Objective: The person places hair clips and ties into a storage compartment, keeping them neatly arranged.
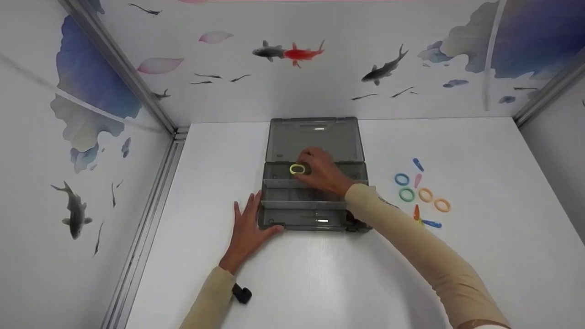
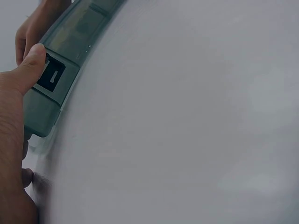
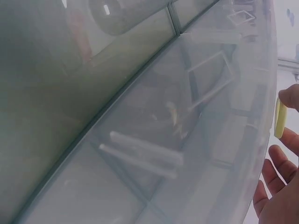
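A grey translucent storage box (image 1: 301, 219) lies with its lid (image 1: 315, 139) swung back toward the rear wall. Dividers split its tray into long compartments. My right hand (image 1: 323, 171) is over the rear compartment and pinches a yellow ring (image 1: 291, 169) between thumb and fingers. In the right wrist view the same yellow ring (image 3: 280, 119) appears edge-on beyond the translucent plastic. At the box's front left corner rests my left hand (image 1: 249, 234), fingers spread along the left side. The left wrist view has its thumb (image 2: 33, 60) against the front latch (image 2: 51, 72).
Right of the box lie blue (image 1: 401, 179), green (image 1: 406, 194) and orange rings (image 1: 425, 195). Among them are small drop-shaped pieces in blue (image 1: 418, 164), pink (image 1: 417, 181) and orange (image 1: 416, 212). Behind the lid stands a wall (image 1: 315, 91) printed with fish.
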Motion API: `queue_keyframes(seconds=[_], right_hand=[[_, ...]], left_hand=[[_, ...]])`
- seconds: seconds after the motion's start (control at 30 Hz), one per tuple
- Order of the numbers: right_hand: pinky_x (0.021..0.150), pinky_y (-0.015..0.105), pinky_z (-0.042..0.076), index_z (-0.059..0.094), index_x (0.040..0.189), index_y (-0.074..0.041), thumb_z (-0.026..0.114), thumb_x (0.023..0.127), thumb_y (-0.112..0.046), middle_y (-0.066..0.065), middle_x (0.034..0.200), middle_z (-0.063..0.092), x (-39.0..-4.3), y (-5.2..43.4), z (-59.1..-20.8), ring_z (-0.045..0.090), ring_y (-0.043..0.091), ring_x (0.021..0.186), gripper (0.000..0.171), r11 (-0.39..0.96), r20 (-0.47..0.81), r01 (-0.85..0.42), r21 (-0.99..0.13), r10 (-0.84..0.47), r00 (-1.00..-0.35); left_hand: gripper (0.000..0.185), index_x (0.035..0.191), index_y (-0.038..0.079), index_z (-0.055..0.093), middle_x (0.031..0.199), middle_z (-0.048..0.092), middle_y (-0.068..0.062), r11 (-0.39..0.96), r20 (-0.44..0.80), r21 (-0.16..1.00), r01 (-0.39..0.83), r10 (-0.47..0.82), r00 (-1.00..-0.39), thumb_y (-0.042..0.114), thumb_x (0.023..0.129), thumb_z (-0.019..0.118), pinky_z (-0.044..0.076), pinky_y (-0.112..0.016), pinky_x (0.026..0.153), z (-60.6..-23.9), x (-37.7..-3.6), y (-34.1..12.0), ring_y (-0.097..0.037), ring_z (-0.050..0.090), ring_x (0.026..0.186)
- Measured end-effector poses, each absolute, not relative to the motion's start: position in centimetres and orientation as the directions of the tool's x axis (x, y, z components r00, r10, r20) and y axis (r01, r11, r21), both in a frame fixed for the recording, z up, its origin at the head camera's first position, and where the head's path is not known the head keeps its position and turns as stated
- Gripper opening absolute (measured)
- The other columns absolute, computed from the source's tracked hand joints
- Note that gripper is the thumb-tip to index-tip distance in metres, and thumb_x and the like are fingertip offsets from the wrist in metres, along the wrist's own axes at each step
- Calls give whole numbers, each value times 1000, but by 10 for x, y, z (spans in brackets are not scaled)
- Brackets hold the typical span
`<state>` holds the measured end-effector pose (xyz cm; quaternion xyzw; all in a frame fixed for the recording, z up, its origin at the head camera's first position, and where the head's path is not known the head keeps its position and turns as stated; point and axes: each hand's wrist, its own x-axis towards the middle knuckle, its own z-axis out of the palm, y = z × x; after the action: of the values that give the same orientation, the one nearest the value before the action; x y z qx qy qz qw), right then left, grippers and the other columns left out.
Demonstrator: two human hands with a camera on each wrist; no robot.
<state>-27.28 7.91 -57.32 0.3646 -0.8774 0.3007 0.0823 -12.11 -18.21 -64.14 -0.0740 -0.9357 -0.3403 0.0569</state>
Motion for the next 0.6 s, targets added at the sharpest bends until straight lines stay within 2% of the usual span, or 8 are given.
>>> queue_keyframes(seconds=[0.23,0.37,0.6], right_hand=[[98,47,45,69,111,-2,74,94,-33,13,120,59,-271,76,-573,53,29,112,35,544,342,-693,-474,-611,-714],[100,46,45,69,114,-3,73,94,-34,12,121,58,-271,75,-574,53,28,113,37,553,323,-684,-475,-614,-720],[104,49,42,67,124,-2,74,95,-34,13,129,57,-270,77,-574,51,29,121,44,549,303,-681,-486,-625,-720]], left_hand=[[118,164,31,14,165,27,-16,755,131,639,151,87,-988,77,72,72,-5,-56,123,-641,-121,-181,-38,15,154],[118,164,31,14,164,28,-16,754,138,639,153,84,-987,78,72,72,-5,-56,123,-642,-121,-181,-38,17,153],[117,163,34,13,165,26,-16,736,139,659,156,85,-987,76,72,74,0,-62,122,-642,-120,-183,-42,10,153]])
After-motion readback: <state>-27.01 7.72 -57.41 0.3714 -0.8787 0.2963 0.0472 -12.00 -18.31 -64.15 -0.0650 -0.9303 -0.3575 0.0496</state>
